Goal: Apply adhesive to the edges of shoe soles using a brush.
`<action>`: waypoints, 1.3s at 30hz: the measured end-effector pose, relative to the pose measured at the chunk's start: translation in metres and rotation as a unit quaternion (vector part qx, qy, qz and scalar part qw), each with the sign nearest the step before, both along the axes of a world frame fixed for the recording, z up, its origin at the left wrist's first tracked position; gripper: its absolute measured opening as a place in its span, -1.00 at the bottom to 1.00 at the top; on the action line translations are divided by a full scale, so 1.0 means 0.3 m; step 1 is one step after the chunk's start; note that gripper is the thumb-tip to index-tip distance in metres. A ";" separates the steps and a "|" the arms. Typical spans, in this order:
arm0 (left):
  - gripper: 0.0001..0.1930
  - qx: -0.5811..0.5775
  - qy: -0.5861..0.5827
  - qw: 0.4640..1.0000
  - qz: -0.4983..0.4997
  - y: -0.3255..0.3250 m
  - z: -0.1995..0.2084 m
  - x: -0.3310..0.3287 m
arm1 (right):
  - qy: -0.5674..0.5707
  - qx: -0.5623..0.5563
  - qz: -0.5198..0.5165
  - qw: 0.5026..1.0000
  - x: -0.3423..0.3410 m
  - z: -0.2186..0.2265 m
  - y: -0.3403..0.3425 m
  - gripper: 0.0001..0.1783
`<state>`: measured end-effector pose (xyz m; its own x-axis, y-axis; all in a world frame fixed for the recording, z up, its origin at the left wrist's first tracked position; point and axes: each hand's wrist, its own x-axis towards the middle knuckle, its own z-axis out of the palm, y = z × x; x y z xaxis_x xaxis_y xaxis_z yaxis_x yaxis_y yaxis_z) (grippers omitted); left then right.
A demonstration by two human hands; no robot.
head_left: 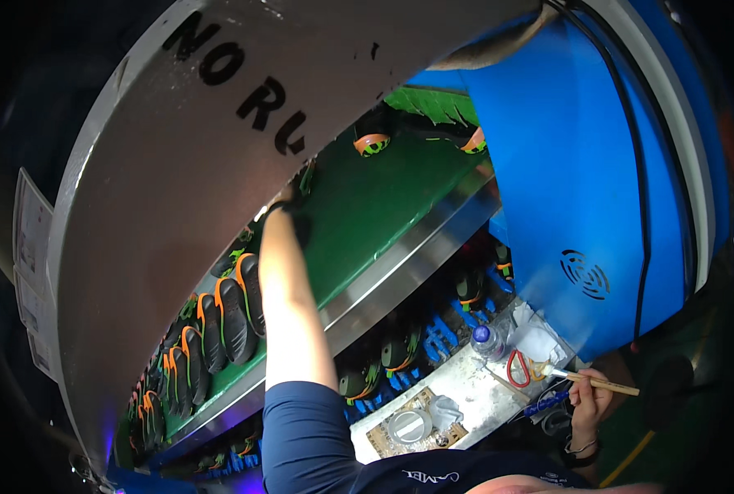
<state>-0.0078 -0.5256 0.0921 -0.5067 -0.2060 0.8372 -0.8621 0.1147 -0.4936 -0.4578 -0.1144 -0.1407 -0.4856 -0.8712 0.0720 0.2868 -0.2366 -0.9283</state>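
1. The worker's right hand (591,402), over at four o'clock, is curled narrow, thumb and fingers pinched around a slim brush with a pale wooden handle (614,385).
2. That brush is my clearest sight of anything held: its butt points out toward three o'clock past the hand, and its light bristle end hangs over a scuffed silver-white metal ledge (457,379), near a thin red loop (513,368). I can't tell whether the bristles touch anything.
3. The left hand (285,195), at ten o'clock, has gone in under a broad grey metal hood (169,156) with black lettering. The hood's edge and the shadow hide most of it, so I can't tell how far its fingers are open or whether they hold anything. It is nearest a dark, green-touched object (306,178).
4. Its bare forearm crosses above a smooth green conveyor belt (367,222).
5. At eight o'clock, black shoe soles with orange edging (235,321) stand tilted in a row along that belt.
6. At four o'clock on the ledge, a clear plastic bottle with a blue-violet cap (484,339) stands near the brush; toward six lies a round, clear-looking dish (410,426).
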 end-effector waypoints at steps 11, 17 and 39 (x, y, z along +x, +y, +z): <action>-0.76 0.280 0.510 0.813 -0.026 -0.121 0.012 0.328 | 0.009 0.031 -0.056 0.998 -0.011 0.019 0.093 -0.81; -0.79 0.494 0.472 0.691 0.234 -0.037 0.049 0.308 | 0.024 0.007 -0.013 1.000 0.005 0.051 0.063 -0.84; -0.13 0.656 0.178 0.664 0.311 0.347 0.079 -0.305 | -0.024 -0.052 0.113 0.992 0.074 0.097 0.163 -0.83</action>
